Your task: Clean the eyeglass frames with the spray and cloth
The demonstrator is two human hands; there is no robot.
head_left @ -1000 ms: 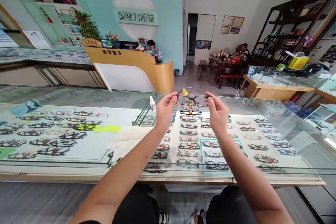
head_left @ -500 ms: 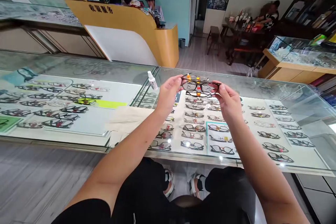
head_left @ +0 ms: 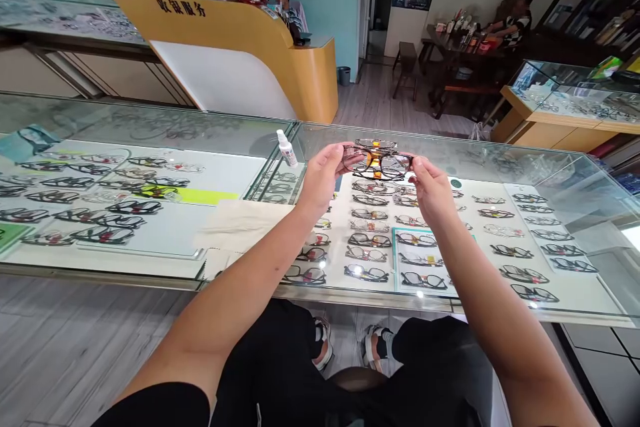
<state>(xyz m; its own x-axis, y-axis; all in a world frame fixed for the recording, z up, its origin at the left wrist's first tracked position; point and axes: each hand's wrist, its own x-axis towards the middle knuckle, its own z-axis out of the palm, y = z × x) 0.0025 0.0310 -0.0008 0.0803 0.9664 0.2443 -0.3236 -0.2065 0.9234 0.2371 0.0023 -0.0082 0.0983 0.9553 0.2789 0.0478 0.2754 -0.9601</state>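
Observation:
A pair of dark-framed eyeglasses (head_left: 379, 163) is held up above the glass counter, between my two hands. My left hand (head_left: 323, 173) pinches its left side, fingers closed behind the frame. On the other side my right hand (head_left: 431, 185) grips the right end between thumb and fingers. Through and behind the lenses, more frames in the case show. A small white spray bottle (head_left: 287, 149) stands on the counter left of my left hand. Below my left forearm lies a cream cloth (head_left: 240, 223), partly covered by the arm.
The glass display counter (head_left: 400, 307) runs across in front of me, with rows of eyeglasses inside. Beyond it stands a yellow and white reception desk (head_left: 310, 80) with a person (head_left: 287, 10) behind it. Another person (head_left: 515, 20) sits at a dark table, back right.
The eyeglasses have tilted and shifted slightly between my hands, which keep their grip. The view has moved a little; bottle and cloth stay put on the counter.

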